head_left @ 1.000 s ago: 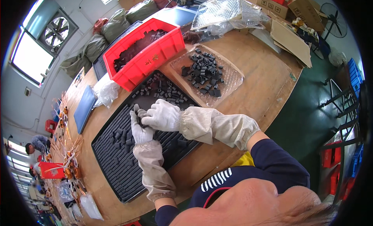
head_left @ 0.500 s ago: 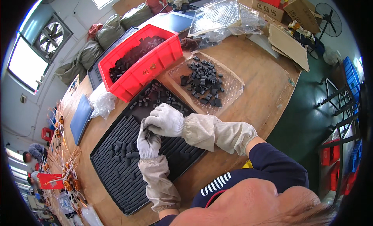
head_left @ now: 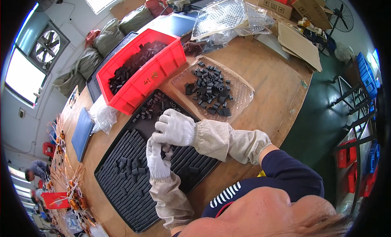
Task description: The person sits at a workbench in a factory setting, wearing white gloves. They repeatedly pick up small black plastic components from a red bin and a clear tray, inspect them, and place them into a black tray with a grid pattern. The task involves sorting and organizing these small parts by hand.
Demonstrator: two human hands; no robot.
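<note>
Both my hands wear white gloves and meet above a black tray (head_left: 118, 210). My right hand (head_left: 176, 128) is closed, its bent fingertips pressed to the tips of my left hand (head_left: 158, 159). The left hand is curled, its palm side partly hidden; what either holds is too small or covered to make out. Black rectangular pieces (head_left: 122, 192) lie in tight slanted rows across the tray. A loose heap of black pieces (head_left: 129, 167) rests on those rows. Short black tubes (head_left: 157, 103) are scattered at the tray's far end, beyond my hands.
Behind the tray stands a red bin (head_left: 142, 84) full of black pieces. A clear plastic tray (head_left: 242, 92) with a pile of black tubes (head_left: 209, 88) sits to its right. Copper-coloured coils with wires (head_left: 73, 192) and a blue panel (head_left: 81, 133) lie left on the wooden table (head_left: 281, 90).
My left hand has turned and its fingers have straightened upward somewhat, hiding the dark gap seen before. The right hand stays beside it. The whole view has shifted slightly.
</note>
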